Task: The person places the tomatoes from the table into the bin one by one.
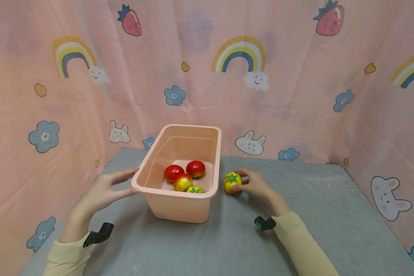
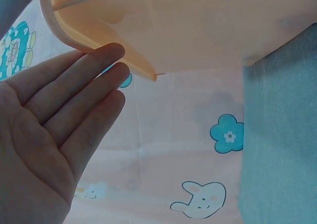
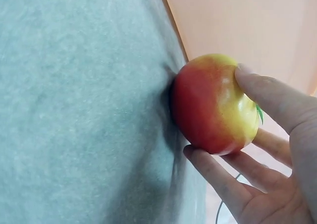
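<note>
My right hand (image 1: pixel 257 186) pinches a red-and-yellow tomato (image 3: pixel 213 105) with a green leafy top between thumb and fingers. The tomato is close over the table, just right of a pink plastic bin (image 1: pixel 179 207). In the right wrist view its lower side is red and the thumb presses its yellow upper part. My left hand (image 1: pixel 105 191) is at the bin's left rim, fingers straight and spread from the thumb, fingertips right at the edge; the left wrist view shows its open palm (image 2: pixel 34 149). Inside the bin lie several tomatoes, including a red one (image 1: pixel 195 168) and a red-yellow one (image 1: pixel 183 183).
A grey cloth-covered table (image 1: pixel 227 245) lies under everything. Behind it and along both sides hangs a pink curtain (image 1: pixel 200 92) printed with rainbows, rabbits and flowers. A black wrist device (image 1: pixel 98 234) sits at the left cuff and another black device (image 1: pixel 264 223) at the right cuff.
</note>
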The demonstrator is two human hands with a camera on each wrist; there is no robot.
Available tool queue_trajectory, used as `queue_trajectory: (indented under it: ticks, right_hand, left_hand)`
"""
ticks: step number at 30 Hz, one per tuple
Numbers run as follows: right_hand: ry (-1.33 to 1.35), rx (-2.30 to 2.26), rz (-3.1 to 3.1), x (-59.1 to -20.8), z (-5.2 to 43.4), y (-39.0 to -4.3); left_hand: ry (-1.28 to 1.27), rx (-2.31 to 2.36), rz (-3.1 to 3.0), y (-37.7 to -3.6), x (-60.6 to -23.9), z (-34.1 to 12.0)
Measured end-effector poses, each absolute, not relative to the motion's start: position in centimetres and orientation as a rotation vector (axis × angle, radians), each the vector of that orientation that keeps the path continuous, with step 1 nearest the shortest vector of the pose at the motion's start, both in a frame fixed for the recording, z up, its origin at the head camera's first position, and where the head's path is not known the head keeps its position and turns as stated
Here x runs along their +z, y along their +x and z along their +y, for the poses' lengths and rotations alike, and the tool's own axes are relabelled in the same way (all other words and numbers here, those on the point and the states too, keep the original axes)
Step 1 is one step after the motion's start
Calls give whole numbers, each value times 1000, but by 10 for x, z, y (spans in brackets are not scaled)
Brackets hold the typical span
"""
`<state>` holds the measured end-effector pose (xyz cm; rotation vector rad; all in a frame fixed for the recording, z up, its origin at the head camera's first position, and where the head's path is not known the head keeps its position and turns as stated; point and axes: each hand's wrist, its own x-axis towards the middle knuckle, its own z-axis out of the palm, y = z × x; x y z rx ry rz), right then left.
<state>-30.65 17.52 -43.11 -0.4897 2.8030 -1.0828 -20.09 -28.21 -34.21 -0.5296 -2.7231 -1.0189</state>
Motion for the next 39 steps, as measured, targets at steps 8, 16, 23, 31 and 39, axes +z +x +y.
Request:
queue_trajectory:
  ticks: [8, 16, 23, 31, 39]
  right_hand:
    - [-464, -1120, 2798, -434, 176, -304]
    - [-438, -1173, 2788, -432, 181, -300]
    - [-381, -1202, 2777, -424, 185, -295]
    - [-394, -1171, 2830, -414, 190, -285]
    - [-439, -1160, 2859, -404, 196, -277]
  left_hand:
    - [-553, -1052, -2713, -199, -340, -281]
    - [-564, -1045, -2705, -199, -340, -280]
    - [-553, -1012, -2708, -199, -340, -280]
    - [-564, -1043, -2699, -197, -340, -280]
    - [-563, -1021, -2699, -196, -340, -279]
